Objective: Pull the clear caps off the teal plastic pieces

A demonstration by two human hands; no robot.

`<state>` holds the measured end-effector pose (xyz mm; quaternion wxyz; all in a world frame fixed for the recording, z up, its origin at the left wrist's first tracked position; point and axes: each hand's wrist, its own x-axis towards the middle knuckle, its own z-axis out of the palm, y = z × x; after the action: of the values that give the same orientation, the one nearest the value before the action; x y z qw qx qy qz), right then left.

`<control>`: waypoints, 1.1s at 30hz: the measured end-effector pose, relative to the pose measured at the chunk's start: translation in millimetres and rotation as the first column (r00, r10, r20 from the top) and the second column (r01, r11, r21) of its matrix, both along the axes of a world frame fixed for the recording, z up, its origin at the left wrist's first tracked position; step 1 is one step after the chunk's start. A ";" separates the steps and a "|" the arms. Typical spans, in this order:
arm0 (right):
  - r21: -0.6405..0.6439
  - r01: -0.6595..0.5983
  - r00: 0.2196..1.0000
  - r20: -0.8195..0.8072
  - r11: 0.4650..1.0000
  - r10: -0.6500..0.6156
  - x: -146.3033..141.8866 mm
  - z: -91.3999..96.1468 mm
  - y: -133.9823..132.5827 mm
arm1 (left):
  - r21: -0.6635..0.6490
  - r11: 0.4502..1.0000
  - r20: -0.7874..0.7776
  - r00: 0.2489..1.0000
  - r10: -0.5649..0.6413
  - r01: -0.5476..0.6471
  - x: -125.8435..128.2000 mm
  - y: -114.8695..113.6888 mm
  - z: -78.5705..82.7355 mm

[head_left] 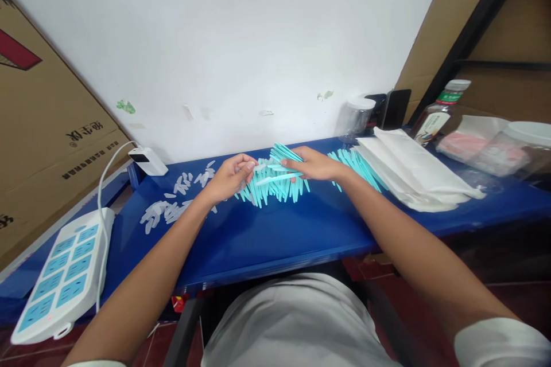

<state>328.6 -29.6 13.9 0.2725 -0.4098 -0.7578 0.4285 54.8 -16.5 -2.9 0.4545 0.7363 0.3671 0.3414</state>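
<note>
We note our right hand (pixel 317 164) curled closed round a bundle of sticks (pixel 284 152); one teal stick (pixel 279 178) juts left from that grip, its long axis roughly along the near edge of the surface (pixel 275 241). Our left hand (pixel 232 175) is nearer its pale end, thumb and finger pinched on what looks like a clear piece (pixel 260 167). Loose sticks (pixel 275 190) lie below, toward the far edge.

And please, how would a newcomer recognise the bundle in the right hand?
Find the blue table against the white wall. Above its middle, the right hand holds the turquoise bundle: gripped together, whereas similar sticks below lie on the table.
</note>
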 end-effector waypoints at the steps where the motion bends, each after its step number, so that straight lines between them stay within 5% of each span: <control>1: 0.008 0.001 1.000 0.010 1.000 -0.001 -0.4 0.3 -0.3 | 0.017 1.000 0.004 1.000 0.003 -0.003 0.4 0.1 -0.9; 10: 0.059 -0.037 0.999 0.033 0.998 0.035 -1.1 -1.4 1.4 | 0.081 0.996 -0.012 1.000 -0.028 0.028 3.6 -0.4 -6.7; 17: 0.055 -0.086 0.996 0.043 0.995 0.083 -6.8 -4.3 -1.3 | -0.030 0.996 0.062 0.995 -0.079 0.081 10.4 -6.2 -8.7; 25: 0.008 0.053 0.998 0.042 0.999 -0.053 -14.2 -9.1 -7.1 | -0.181 0.977 0.119 0.989 -0.092 0.113 12.1 -7.8 -14.1; 33: 0.002 0.030 0.999 0.016 1.000 -0.030 -16.5 -14.4 -4.6 | -0.217 0.970 0.160 0.984 -0.076 0.110 14.2 -7.4 -13.2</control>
<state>312.1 -34.2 -0.5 0.2729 -0.4245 -0.7540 0.4205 69.0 -23.9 -16.1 0.5768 0.6686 0.3330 0.3307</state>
